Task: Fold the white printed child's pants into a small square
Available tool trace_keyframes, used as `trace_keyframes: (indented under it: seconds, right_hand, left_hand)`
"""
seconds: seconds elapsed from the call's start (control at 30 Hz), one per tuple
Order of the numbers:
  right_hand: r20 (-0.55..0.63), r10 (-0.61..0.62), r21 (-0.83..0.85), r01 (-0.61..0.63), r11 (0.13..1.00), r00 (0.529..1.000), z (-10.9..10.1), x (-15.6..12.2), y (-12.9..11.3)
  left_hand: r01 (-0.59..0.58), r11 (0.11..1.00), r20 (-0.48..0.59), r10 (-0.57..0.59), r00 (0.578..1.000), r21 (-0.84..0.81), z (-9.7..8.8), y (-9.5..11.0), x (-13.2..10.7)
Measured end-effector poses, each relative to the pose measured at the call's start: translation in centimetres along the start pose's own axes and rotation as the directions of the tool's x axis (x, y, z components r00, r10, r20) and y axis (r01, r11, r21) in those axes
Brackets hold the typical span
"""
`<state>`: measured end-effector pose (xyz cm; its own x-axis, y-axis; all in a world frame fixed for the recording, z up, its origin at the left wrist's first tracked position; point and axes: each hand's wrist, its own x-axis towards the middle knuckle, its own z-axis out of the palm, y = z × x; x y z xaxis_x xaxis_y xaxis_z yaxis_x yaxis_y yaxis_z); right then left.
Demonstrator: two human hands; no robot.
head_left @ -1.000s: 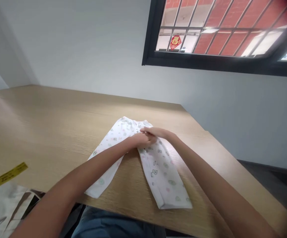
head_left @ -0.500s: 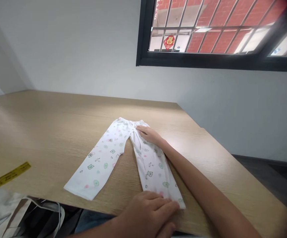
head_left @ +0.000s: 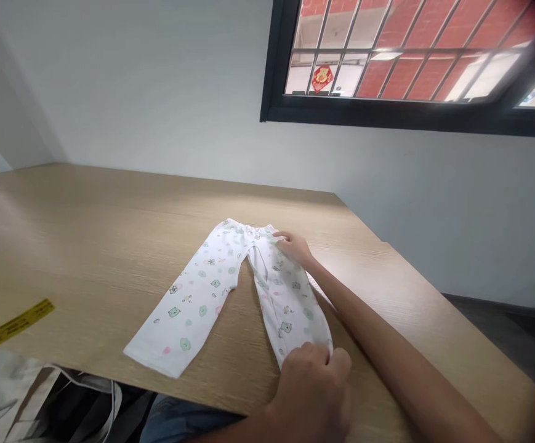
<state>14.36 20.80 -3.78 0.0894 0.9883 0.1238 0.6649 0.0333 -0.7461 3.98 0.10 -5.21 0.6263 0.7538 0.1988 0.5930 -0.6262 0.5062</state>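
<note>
A small pair of white printed trousers (head_left: 212, 289) lies flat on the wooden table (head_left: 87, 246), waistband away from me, legs spread towards me. My left hand (head_left: 316, 384) is closed on the hem of the right trouser leg near the table's front edge, and the fabric bunches slightly there. My right hand (head_left: 295, 247) grips the right side of the waistband with curled fingers. The left trouser leg lies untouched, reaching the front edge.
A yellow measuring tape (head_left: 11, 328) lies at the table's front left. Below the edge hang pale fabric and a bag (head_left: 40, 400). A white wall and a barred window (head_left: 410, 55) stand behind. The table's right edge drops to dark floor.
My left hand went from the waistband to the right leg's hem and has now closed on it. My right hand shifted from lying flat near the waistband to gripping it.
</note>
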Motion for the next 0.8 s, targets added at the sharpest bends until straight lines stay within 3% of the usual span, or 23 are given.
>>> trace_keyframes:
  seconds: [0.1,0.17,0.23,0.33,0.43,0.57,0.67,0.73,0.8]
  right_hand:
    - [0.107,0.086,0.229,-0.109,0.967,0.991,-0.9,0.4,-1.3]
    - [0.170,0.085,0.370,-0.144,0.918,0.982,-1.4,0.6,-2.7]
    - [0.204,0.048,0.486,-0.144,0.862,0.978,-1.3,0.8,-4.4]
    - [0.229,-0.021,0.583,-0.120,0.803,0.973,0.3,1.4,-7.6]
    - [0.267,-0.061,0.577,-0.109,0.809,0.962,4.0,1.9,-10.4]
    - [0.301,-0.067,0.464,-0.085,0.882,0.951,9.5,1.9,-11.7]
    - [0.275,-0.123,0.381,0.009,0.924,0.953,11.4,1.6,-10.9]
    - [0.253,-0.169,0.338,0.077,0.938,0.952,11.3,1.4,-9.9]
    - [0.248,-0.196,0.295,0.119,0.948,0.949,10.4,1.3,-8.8]
  left_hand:
    - [0.025,0.992,-0.209,-0.051,0.977,-0.126,-2.4,-0.8,-1.6]
    - [0.108,0.965,-0.315,-0.182,0.931,-0.240,-4.8,-1.8,-3.3]
    - [0.239,0.919,-0.384,-0.353,0.853,-0.314,-7.4,-3.2,-5.6]
    - [0.477,0.831,-0.447,-0.557,0.700,-0.287,-10.8,-6.1,-9.1]
    - [0.675,0.721,-0.401,-0.671,0.624,-0.156,-12.5,-9.1,-11.8]
    - [0.775,0.619,-0.313,-0.717,0.623,0.126,-12.4,-12.2,-13.3]
    - [0.766,0.556,-0.439,-0.630,0.641,0.322,-11.6,-13.0,-13.1]
    - [0.714,0.575,-0.460,-0.548,0.699,0.399,-11.0,-12.8,-12.8]
    - [0.618,0.666,-0.385,-0.485,0.785,0.418,-10.3,-12.0,-12.4]
